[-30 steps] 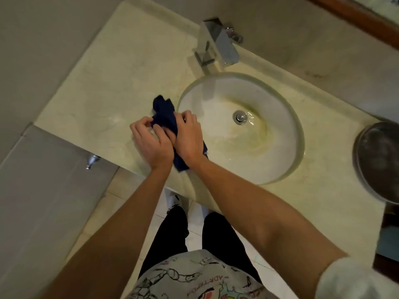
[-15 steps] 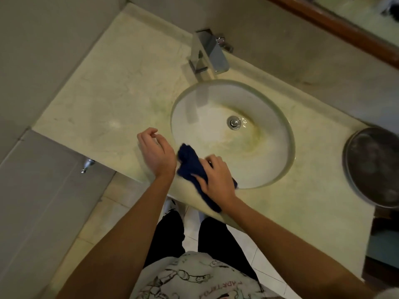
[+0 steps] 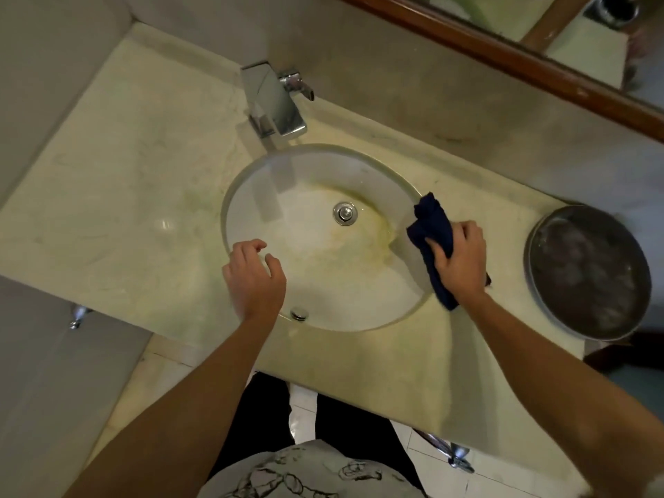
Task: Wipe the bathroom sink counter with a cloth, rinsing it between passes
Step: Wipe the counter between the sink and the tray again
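Pale marble counter [image 3: 118, 195] fills the frame around an oval white basin [image 3: 251, 195]. At centre right, the right hand [image 3: 458, 260] presses a crumpled dark blue cloth [image 3: 429, 224] on the basin's right rim, fingers curled over it. The left hand [image 3: 253, 278] hovers, fingers loosely bent, holding nothing. A wiping pass seems in hand; next, probably sweep along the right counter.

Head camera, looking steeply down over a bathroom vanity.

The single wide-angle view faces forward and down, close above the pale marble counter [image 3: 118, 195] and oval white basin [image 3: 402, 310]; both forearms enter from the bottom edge, the wood-framed mirror [image 3: 503, 52] crossing the top right.
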Demonstrator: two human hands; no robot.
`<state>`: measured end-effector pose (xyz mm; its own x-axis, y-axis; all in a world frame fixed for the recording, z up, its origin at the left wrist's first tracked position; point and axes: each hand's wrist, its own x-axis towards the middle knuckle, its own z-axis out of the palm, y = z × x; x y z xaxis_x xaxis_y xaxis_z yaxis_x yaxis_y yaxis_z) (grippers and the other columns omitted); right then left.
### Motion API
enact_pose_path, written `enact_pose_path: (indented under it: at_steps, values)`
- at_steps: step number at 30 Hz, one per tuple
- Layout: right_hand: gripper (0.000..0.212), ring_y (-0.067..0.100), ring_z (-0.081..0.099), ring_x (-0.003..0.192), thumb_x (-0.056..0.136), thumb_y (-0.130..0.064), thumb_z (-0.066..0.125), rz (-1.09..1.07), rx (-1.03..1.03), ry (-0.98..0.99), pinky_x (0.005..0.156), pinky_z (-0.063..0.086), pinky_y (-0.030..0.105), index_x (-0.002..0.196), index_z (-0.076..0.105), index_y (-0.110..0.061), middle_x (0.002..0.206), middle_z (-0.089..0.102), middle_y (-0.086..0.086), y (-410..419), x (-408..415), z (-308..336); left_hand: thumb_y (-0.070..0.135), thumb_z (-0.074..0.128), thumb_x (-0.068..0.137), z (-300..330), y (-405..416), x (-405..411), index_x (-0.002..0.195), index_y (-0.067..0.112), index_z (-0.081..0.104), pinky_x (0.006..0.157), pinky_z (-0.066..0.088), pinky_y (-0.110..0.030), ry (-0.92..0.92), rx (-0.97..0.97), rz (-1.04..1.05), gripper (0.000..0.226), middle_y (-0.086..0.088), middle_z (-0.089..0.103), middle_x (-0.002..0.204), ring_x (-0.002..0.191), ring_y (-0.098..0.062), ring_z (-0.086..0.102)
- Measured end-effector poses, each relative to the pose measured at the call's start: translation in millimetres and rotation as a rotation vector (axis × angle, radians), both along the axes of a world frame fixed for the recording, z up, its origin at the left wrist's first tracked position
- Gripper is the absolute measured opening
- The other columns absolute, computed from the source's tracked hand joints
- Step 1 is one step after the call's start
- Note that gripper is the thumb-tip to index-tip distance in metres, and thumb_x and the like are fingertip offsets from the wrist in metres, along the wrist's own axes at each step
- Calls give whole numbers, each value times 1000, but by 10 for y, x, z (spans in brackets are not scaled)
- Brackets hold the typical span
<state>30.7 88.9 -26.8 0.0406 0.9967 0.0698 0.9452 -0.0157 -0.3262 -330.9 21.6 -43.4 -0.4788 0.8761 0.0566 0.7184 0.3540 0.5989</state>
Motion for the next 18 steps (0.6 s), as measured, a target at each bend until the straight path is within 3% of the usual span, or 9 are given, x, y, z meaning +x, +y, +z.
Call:
enact_pose_path:
  at_steps: [12, 18]
  values:
    - [39, 35, 51, 99, 98, -41, 58, 565, 26, -109, 85, 42, 45, 122, 57, -11, 110, 55, 15, 1878, -1044, -4, 30, 48, 93, -1, 51, 32, 112, 15, 55, 91, 40, -42, 79, -150, -34, 25, 2, 58, 113, 90, -23, 60]
    - [41, 33, 53, 99, 98, -42, 59, 550, 20, -37, 88, 43, 46, 124, 59, -11, 110, 56, 12, 1863, -1248, 47, 35, 43, 93, -1, 69, 32, 110, 17, 56, 92, 40, -41, 76, -179, -29, 28, 3, 57, 112, 91, -21, 60]
